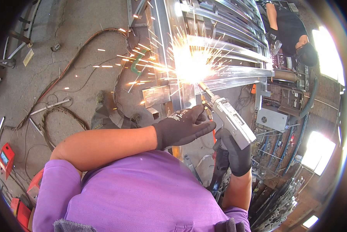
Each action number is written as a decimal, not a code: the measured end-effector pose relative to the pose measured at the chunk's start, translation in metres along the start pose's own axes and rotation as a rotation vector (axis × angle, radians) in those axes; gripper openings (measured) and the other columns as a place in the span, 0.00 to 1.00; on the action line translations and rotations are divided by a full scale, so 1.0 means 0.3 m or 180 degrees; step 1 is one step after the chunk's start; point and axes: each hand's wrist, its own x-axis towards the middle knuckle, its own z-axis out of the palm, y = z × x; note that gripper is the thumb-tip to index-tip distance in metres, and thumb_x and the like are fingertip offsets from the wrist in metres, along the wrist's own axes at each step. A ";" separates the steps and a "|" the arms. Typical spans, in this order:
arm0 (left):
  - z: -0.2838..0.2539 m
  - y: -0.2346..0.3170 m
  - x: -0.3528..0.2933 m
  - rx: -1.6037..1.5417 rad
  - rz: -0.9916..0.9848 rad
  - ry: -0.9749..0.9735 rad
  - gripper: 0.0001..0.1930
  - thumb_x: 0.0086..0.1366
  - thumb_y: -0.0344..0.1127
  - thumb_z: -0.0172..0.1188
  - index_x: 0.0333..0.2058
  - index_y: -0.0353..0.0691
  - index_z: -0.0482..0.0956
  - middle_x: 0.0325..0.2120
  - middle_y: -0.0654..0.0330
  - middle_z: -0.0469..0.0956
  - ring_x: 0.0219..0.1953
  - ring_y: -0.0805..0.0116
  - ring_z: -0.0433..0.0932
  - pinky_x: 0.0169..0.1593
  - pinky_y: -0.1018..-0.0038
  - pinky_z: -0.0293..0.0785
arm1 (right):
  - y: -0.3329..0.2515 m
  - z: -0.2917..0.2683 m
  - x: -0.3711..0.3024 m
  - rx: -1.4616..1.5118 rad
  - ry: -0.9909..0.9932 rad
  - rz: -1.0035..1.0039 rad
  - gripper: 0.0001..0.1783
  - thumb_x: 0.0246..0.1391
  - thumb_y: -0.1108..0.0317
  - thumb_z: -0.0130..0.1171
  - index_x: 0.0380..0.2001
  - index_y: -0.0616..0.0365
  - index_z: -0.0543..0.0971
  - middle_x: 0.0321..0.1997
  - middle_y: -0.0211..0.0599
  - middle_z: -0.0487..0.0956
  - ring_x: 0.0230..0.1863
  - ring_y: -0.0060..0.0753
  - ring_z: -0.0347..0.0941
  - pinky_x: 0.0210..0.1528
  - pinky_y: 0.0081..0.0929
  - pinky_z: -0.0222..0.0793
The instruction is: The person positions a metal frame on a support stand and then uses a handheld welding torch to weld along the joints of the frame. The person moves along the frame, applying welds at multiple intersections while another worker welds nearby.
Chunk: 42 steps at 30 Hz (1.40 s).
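Note:
My right hand, in a black glove, is wrapped round the grip of a grey boxy welding gun. The gun's nozzle points up and left into a blinding white glare, with sparks flying outward. That glare hides the spot on the metal frame, made of shiny rectangular tubes. My left hand, also gloved in black, reaches across to the brass fitting beside the nozzle. Its fingers are loosely stretched out and apart, the tips close to the fitting and a thin orange-red hose.
A green clamp sits left of the frame. Cables loop over the concrete floor. A co-worker in dark clothes leans at the frame's far right. Long metal pieces are piled at lower right; a red machine stands at far left.

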 end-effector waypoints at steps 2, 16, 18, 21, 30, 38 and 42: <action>0.001 -0.003 0.001 0.0032 0.0021 0.0012 0.31 0.76 0.58 0.56 0.51 0.29 0.68 0.50 0.42 0.81 0.53 0.56 0.81 0.59 0.61 0.75 | 0.002 -0.002 -0.003 0.0044 -0.0012 0.0030 0.13 0.63 0.69 0.64 0.47 0.66 0.80 0.30 0.34 0.82 0.25 0.22 0.78 0.24 0.23 0.73; 0.003 -0.024 0.008 0.0235 -0.0014 -0.0078 0.33 0.75 0.61 0.56 0.52 0.29 0.69 0.50 0.42 0.81 0.54 0.54 0.80 0.60 0.60 0.75 | 0.002 0.008 -0.012 0.0030 0.0037 0.0002 0.13 0.63 0.70 0.64 0.46 0.67 0.80 0.31 0.33 0.81 0.26 0.22 0.78 0.27 0.23 0.73; 0.008 -0.027 0.005 0.0215 -0.0013 -0.0051 0.32 0.75 0.61 0.56 0.52 0.29 0.69 0.50 0.43 0.81 0.54 0.54 0.80 0.60 0.60 0.75 | 0.005 0.011 -0.014 0.0046 0.0063 -0.0045 0.12 0.63 0.70 0.63 0.46 0.67 0.80 0.31 0.33 0.82 0.27 0.23 0.78 0.28 0.23 0.73; 0.009 -0.032 0.005 0.0202 -0.0026 -0.0043 0.32 0.75 0.60 0.56 0.51 0.29 0.69 0.49 0.43 0.80 0.53 0.54 0.80 0.59 0.60 0.75 | 0.009 0.009 -0.013 0.0016 0.0037 -0.0085 0.11 0.63 0.71 0.63 0.45 0.67 0.81 0.32 0.33 0.82 0.28 0.23 0.79 0.30 0.24 0.74; 0.002 -0.016 -0.004 0.0273 -0.0066 -0.0097 0.30 0.76 0.59 0.56 0.49 0.30 0.72 0.47 0.44 0.80 0.51 0.56 0.80 0.57 0.61 0.75 | 0.020 -0.005 -0.030 -0.0013 0.0020 -0.0001 0.09 0.63 0.72 0.62 0.42 0.67 0.82 0.32 0.33 0.82 0.28 0.23 0.79 0.30 0.24 0.72; 0.010 -0.038 -0.008 0.0005 0.0400 0.0126 0.37 0.77 0.55 0.56 0.64 0.21 0.63 0.50 0.44 0.81 0.53 0.59 0.80 0.61 0.66 0.75 | 0.003 -0.005 -0.022 -0.0211 -0.0064 -0.0101 0.06 0.63 0.74 0.60 0.39 0.68 0.80 0.31 0.34 0.81 0.27 0.24 0.78 0.29 0.24 0.71; 0.003 -0.035 0.005 -0.0022 0.0264 0.0018 0.39 0.77 0.54 0.57 0.66 0.20 0.59 0.50 0.44 0.81 0.53 0.61 0.80 0.60 0.66 0.75 | -0.001 0.012 -0.004 -0.0063 -0.0017 -0.0241 0.07 0.63 0.74 0.61 0.40 0.68 0.80 0.31 0.34 0.80 0.28 0.24 0.78 0.30 0.25 0.71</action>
